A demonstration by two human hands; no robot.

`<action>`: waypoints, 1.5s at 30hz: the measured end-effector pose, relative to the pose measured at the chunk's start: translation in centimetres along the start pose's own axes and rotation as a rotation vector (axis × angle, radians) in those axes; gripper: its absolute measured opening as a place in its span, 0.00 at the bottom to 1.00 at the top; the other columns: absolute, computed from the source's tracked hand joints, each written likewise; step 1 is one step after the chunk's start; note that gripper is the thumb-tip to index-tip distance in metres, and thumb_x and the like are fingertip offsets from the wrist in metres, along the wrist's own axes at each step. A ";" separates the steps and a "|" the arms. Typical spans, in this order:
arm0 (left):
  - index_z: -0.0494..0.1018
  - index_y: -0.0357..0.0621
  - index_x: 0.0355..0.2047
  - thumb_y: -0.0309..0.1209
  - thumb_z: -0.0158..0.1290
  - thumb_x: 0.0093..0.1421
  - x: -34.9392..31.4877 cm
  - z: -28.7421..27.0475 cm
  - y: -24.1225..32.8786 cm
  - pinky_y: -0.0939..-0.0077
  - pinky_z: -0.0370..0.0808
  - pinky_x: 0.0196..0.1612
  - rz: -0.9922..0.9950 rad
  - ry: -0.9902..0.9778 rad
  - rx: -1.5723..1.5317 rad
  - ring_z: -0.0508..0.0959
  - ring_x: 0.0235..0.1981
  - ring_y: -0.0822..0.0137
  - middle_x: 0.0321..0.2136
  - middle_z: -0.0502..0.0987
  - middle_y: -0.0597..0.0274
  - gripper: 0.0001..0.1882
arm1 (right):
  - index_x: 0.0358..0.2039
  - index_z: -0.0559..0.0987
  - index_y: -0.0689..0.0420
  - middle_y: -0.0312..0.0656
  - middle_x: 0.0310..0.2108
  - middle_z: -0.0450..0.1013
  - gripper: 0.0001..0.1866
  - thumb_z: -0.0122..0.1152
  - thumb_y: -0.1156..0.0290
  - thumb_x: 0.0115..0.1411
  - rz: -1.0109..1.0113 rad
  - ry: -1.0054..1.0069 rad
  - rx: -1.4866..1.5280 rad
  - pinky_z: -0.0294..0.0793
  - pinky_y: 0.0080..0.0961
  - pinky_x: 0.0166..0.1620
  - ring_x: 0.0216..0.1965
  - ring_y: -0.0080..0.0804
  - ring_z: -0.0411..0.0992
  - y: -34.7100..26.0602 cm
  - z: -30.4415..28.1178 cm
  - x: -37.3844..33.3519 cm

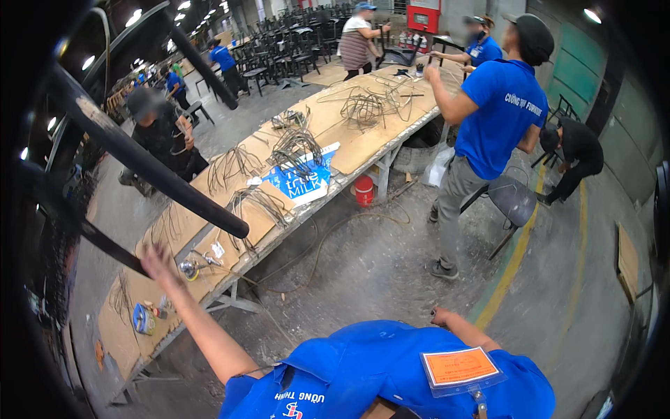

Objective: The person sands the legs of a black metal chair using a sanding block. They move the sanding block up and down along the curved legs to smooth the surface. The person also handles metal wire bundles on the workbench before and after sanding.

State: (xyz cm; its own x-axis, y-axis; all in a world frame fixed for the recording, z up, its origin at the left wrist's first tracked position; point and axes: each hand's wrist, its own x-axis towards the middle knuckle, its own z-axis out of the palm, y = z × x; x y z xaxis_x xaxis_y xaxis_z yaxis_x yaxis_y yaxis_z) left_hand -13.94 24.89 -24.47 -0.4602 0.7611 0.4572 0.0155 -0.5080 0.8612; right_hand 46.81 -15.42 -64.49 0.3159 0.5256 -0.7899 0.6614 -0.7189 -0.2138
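Note:
A dark chair frame (pixel 143 150) with round legs looms large at the upper left, its leg ends pointing down toward the worktable. My left hand (pixel 162 267) is stretched out at the lower leg's end, fingers apart, and seems to touch it without wrapping round it. Under that hand's wrist, on the table, lies a small metal tool with a yellow ring (pixel 188 269). My right hand (pixel 441 316) hangs low at my right side with its fingers curled. Whatever it may hold is hidden.
The long worktable (pixel 328 164), covered in cardboard, carries bundles of thin wire (pixel 366 106) and a blue printed sheet (pixel 307 180). A red bucket (pixel 363 190) and a hose (pixel 321 248) are on the floor. A co-worker in blue (pixel 499 119) stands at the right; a person in black (pixel 164 133) crouches left.

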 end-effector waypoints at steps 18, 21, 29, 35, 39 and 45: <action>0.62 0.36 0.42 0.20 0.54 0.52 -3.1 13.1 1.4 0.74 0.71 0.30 -0.084 -0.520 -0.395 0.72 0.23 0.68 0.25 0.70 0.59 0.18 | 0.51 0.67 0.54 0.53 0.43 0.72 0.29 0.64 0.63 0.49 0.058 0.047 0.152 0.71 0.38 0.43 0.44 0.47 0.72 -3.1 2.8 -3.9; 0.62 0.37 0.43 0.19 0.53 0.52 -2.6 11.4 1.0 0.72 0.71 0.31 -0.093 -0.493 -0.394 0.72 0.23 0.67 0.25 0.69 0.59 0.18 | 0.50 0.67 0.55 0.53 0.41 0.73 0.29 0.65 0.64 0.48 0.149 0.034 0.256 0.73 0.38 0.41 0.41 0.46 0.73 -2.4 3.2 -4.4; 0.61 0.43 0.46 0.25 0.57 0.51 -1.5 6.5 -1.0 0.74 0.67 0.29 -0.133 -0.532 -0.543 0.67 0.24 0.69 0.26 0.66 0.61 0.23 | 0.47 0.68 0.57 0.50 0.32 0.74 0.24 0.63 0.70 0.50 0.209 0.148 0.457 0.73 0.34 0.29 0.27 0.38 0.74 -2.9 1.2 -4.6; 0.66 0.43 0.48 0.60 0.42 0.57 -2.7 6.1 -9.9 0.78 0.67 0.29 -0.542 -0.522 -1.082 0.66 0.22 0.70 0.26 0.67 0.63 0.33 | 0.47 0.68 0.56 0.49 0.32 0.74 0.24 0.64 0.69 0.50 0.247 0.140 0.442 0.73 0.36 0.30 0.28 0.39 0.74 -1.8 -3.4 -1.3; 0.69 0.42 0.40 0.58 0.38 0.61 -8.5 10.4 -17.4 0.75 0.73 0.29 -0.968 -0.320 -0.520 0.74 0.26 0.66 0.27 0.75 0.59 0.29 | 0.47 0.67 0.57 0.49 0.32 0.73 0.23 0.64 0.72 0.51 0.219 0.169 0.413 0.72 0.34 0.24 0.22 0.35 0.73 1.0 -7.3 4.2; 0.71 0.40 0.38 0.47 0.50 0.60 -16.9 19.8 -21.4 0.79 0.75 0.26 -1.067 -0.744 0.302 0.76 0.23 0.71 0.24 0.76 0.61 0.20 | 0.49 0.65 0.58 0.49 0.34 0.73 0.24 0.62 0.73 0.52 0.157 0.136 0.401 0.73 0.33 0.25 0.25 0.35 0.74 3.3 -15.7 9.9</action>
State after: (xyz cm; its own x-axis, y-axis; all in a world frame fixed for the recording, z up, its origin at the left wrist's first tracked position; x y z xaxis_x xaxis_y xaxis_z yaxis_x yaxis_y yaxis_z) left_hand 11.09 30.84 -46.24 0.2189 0.8139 -0.5381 0.1922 0.5047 0.8416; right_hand 62.77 -5.42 -64.04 0.4959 0.4315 -0.7536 0.2910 -0.9002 -0.3240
